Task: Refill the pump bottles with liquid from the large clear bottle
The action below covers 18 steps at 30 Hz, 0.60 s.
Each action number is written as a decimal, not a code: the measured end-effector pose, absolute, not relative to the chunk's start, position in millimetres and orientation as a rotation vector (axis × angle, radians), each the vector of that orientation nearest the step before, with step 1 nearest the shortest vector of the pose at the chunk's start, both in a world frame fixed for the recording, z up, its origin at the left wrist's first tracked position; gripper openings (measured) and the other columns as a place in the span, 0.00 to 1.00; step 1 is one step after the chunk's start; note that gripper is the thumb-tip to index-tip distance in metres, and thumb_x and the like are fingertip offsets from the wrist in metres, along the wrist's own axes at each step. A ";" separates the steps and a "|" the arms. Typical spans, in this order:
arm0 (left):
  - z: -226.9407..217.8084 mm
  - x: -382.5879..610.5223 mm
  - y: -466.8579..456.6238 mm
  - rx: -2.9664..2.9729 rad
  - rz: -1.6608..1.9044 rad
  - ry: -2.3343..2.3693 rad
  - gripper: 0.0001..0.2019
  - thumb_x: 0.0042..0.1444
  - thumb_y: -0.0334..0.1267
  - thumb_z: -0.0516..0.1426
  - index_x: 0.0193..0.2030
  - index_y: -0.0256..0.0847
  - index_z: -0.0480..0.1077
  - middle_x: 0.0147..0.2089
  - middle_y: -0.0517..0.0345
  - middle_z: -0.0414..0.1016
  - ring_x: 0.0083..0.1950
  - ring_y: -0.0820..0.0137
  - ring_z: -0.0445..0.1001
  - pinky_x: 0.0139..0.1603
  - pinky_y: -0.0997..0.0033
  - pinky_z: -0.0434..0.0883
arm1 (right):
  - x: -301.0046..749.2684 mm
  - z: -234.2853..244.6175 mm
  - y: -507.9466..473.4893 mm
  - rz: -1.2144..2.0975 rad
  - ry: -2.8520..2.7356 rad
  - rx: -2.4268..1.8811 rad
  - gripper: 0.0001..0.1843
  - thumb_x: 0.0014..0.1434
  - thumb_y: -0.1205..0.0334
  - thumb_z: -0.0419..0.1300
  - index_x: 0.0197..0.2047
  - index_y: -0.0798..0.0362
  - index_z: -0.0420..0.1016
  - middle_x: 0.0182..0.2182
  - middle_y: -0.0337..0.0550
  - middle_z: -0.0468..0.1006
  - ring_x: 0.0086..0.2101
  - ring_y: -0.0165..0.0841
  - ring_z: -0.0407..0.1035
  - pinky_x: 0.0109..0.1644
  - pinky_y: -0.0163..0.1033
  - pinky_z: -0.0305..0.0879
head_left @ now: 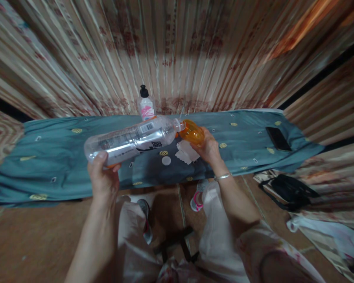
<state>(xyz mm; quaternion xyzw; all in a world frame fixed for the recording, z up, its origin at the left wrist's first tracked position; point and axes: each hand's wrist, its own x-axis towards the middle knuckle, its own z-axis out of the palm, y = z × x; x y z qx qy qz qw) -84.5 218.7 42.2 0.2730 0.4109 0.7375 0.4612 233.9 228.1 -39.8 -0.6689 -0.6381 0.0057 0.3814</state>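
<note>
Left hand: fingers curled around the base end of the clear bottle, thumb on top, gripping it firmly.
Clear bottle: held almost flat above the middle of the table, its neck pointing right and a little up, its mouth meeting the orange bottle.
Right hand: fingers closed around the orange bottle from below and behind; a bracelet sits on the wrist.
Orange bottle: held tilted in the air over the table's middle, just right of the clear bottle's mouth.
Table: covered by a blue-green cloth.
White cap: on the cloth near the front edge, under the clear bottle's neck.
White paper: just right of the cap, beside the right hand.
Pump bottle: upright at the back edge, behind the clear bottle.
Phone: flat near the right end.
Black bag: on the floor below the right front corner.
</note>
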 end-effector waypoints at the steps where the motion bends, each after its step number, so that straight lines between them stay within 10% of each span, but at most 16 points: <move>1: 41.8 -84.8 218.9 0.668 1.814 1.011 0.17 0.30 0.42 0.67 0.30 0.40 0.73 0.30 0.61 0.70 0.26 0.75 0.61 0.19 0.77 0.41 | 233.9 -39.8 228.0 0.014 -1.625 -1.706 0.39 0.52 0.59 0.67 0.66 0.54 0.61 0.58 0.57 0.75 0.58 0.48 0.71 0.62 0.55 0.69; 18: 41.5 -86.3 220.6 0.616 1.801 1.036 0.17 0.28 0.42 0.66 0.27 0.38 0.71 0.30 0.62 0.71 0.26 0.76 0.64 0.15 0.80 0.45 | 234.9 -41.0 227.9 0.032 -1.626 -1.706 0.40 0.51 0.62 0.68 0.66 0.55 0.61 0.60 0.58 0.74 0.60 0.48 0.69 0.64 0.56 0.67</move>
